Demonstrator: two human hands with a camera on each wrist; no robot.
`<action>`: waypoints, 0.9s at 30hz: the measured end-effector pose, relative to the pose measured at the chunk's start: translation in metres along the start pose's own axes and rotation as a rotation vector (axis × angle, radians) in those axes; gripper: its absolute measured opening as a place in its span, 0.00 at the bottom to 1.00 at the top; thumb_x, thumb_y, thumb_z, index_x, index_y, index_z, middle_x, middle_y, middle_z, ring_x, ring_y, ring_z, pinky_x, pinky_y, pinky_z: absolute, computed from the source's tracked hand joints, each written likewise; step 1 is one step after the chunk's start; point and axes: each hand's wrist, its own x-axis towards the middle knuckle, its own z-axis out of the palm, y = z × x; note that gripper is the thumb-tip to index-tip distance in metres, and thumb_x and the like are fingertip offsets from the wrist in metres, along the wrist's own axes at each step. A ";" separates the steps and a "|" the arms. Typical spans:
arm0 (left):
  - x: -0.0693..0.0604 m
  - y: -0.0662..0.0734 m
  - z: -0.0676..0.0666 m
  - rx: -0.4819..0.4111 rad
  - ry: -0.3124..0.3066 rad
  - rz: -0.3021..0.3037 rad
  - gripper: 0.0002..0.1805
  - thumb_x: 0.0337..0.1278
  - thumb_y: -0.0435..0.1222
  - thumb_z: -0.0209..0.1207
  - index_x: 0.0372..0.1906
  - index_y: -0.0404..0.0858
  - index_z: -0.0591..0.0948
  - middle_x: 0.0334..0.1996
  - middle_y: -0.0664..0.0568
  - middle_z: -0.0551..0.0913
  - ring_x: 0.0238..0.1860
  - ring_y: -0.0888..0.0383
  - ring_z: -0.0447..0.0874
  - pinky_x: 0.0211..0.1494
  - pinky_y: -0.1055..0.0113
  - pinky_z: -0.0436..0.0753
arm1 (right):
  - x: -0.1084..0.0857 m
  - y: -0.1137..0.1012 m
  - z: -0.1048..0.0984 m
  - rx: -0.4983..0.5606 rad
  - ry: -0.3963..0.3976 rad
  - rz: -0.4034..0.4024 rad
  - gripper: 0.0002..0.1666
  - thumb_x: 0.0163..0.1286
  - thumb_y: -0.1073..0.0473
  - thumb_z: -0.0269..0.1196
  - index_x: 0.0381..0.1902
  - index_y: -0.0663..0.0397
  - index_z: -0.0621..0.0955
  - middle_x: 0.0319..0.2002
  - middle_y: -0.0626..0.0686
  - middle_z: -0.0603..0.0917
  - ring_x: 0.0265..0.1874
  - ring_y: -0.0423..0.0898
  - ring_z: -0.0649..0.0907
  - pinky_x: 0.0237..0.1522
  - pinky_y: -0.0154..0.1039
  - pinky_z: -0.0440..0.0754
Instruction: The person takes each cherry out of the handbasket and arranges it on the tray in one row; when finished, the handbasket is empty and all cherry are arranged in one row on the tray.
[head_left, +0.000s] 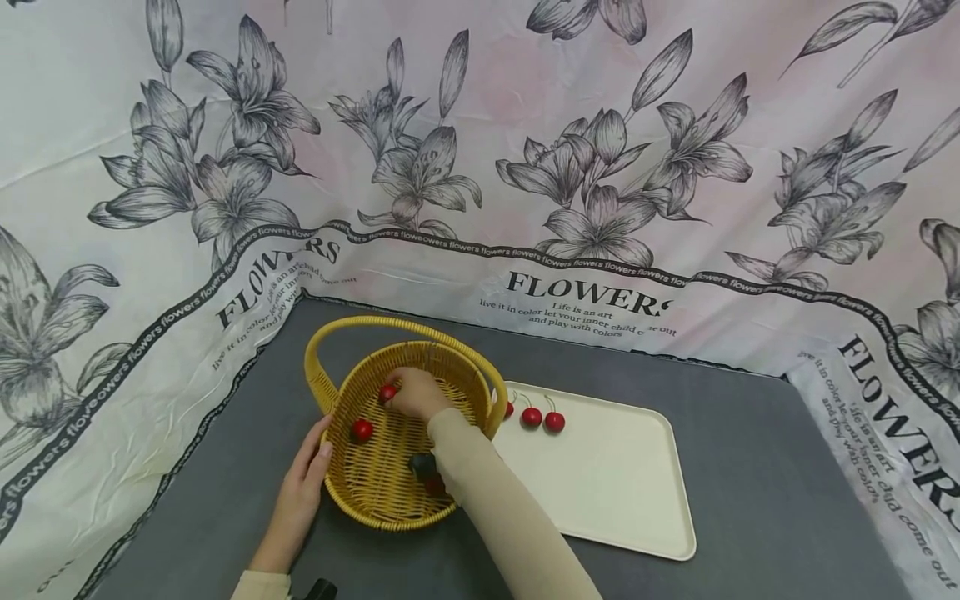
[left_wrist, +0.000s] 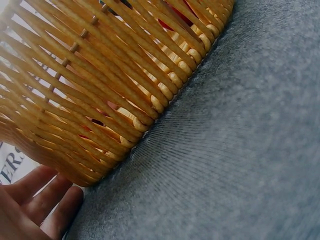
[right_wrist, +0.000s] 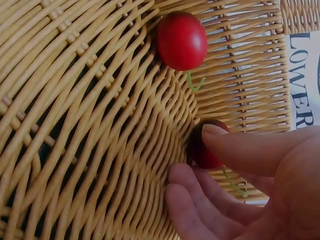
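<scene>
My right hand (head_left: 416, 393) reaches inside a yellow wicker basket (head_left: 390, 523) and pinches a red cherry (head_left: 387, 394) between thumb and fingers. In the right wrist view the thumb lies over that cherry (right_wrist: 210, 157), low against the woven wall. A second cherry (head_left: 362, 430) with a green stem lies nearby in the basket. Some red (head_left: 435, 486) shows beneath the right wrist, mostly hidden by a dark object there. Against the basket's left side rests my left hand (head_left: 300, 479); its fingers (left_wrist: 47, 192) are extended along the outside of the weave.
A cream tray (head_left: 615, 475) lies right of the basket, partly covered by my right sleeve. On its far left part are red cherries (head_left: 532, 417) with stems, one partly hidden by the basket. The arched basket handle (head_left: 405, 323) rises behind. Floral cloth (head_left: 480, 167) backs the grey table.
</scene>
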 end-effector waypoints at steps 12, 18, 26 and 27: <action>0.001 0.001 0.007 0.000 -0.013 0.013 0.26 0.75 0.52 0.40 0.74 0.58 0.57 0.75 0.53 0.52 0.73 0.50 0.48 0.69 0.42 0.56 | -0.010 0.001 -0.012 0.098 -0.052 -0.075 0.20 0.61 0.55 0.69 0.52 0.46 0.81 0.50 0.47 0.82 0.43 0.43 0.80 0.39 0.36 0.79; 0.000 0.004 0.003 0.020 -0.007 -0.001 0.27 0.74 0.53 0.39 0.74 0.59 0.56 0.75 0.53 0.51 0.74 0.48 0.48 0.69 0.39 0.56 | -0.048 -0.014 -0.038 0.155 -0.066 -0.177 0.18 0.62 0.52 0.69 0.50 0.42 0.81 0.43 0.44 0.82 0.40 0.40 0.80 0.39 0.36 0.79; -0.001 0.002 0.000 0.031 -0.007 -0.011 0.26 0.75 0.52 0.39 0.74 0.61 0.56 0.75 0.54 0.52 0.73 0.50 0.48 0.69 0.42 0.56 | -0.134 -0.005 -0.078 0.206 -0.095 -0.360 0.21 0.64 0.48 0.66 0.54 0.39 0.78 0.44 0.40 0.81 0.38 0.37 0.80 0.39 0.32 0.79; -0.001 0.002 0.000 0.031 -0.008 -0.009 0.26 0.75 0.52 0.39 0.74 0.61 0.55 0.75 0.54 0.52 0.73 0.50 0.48 0.69 0.42 0.57 | -0.145 0.000 -0.082 0.219 -0.095 -0.378 0.21 0.65 0.48 0.66 0.55 0.40 0.78 0.45 0.40 0.81 0.39 0.36 0.80 0.40 0.33 0.80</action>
